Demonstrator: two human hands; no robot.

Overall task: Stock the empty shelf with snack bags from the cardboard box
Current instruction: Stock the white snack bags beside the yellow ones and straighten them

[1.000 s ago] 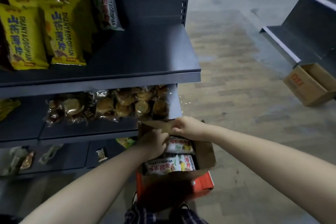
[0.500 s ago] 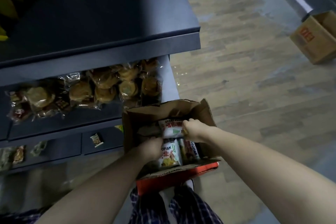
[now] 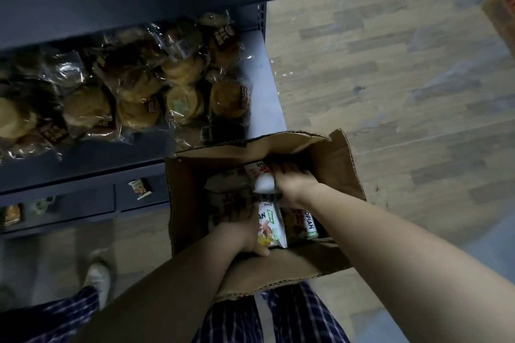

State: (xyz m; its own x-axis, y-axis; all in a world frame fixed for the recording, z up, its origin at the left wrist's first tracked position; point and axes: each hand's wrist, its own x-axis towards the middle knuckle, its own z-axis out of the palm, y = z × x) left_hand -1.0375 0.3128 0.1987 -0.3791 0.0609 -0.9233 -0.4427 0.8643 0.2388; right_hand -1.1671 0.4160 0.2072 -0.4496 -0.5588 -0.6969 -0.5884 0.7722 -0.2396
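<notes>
- The white, red-printed plastic snack bag (image 3: 260, 179) sits in the brown cardboard box (image 3: 344, 175); likely light, puffy, crushable.
- The right hand (image 3: 294, 184) pinches its side; a sealed edge suits better.
- The left hand (image 3: 241, 234) lies among other bags (image 3: 271, 227), grip unclear.

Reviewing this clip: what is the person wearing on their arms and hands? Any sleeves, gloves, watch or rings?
Nothing shows on either. The left hand and right hand are gloveless, with no ring or watch visible, though the light is dim. The left forearm and right forearm are bare to the frame edge, so no sleeve appears. Below them are dark blue checked trousers and a white shoe.
</notes>
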